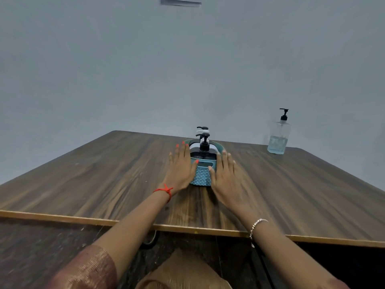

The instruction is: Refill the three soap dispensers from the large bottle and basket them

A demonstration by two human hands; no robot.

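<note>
A blue woven basket [201, 176] stands in the middle of the wooden table [104, 180]. Inside it stand three soap dispensers in a row: a black one [203, 154] nearest me, a white one [212, 147] behind it, and a third at the back, of which only the black pump head [202, 128] shows. My left hand [180, 167] presses flat on the basket's left side and my right hand [223, 174] on its right side, thumbs on the front wall. The large clear bottle [278, 136], partly filled with pale blue liquid, stands at the far right.
The table's near edge [187, 227] runs across in front of me with dark floor below. A plain grey wall rises behind the table. The large bottle stands close to the far edge.
</note>
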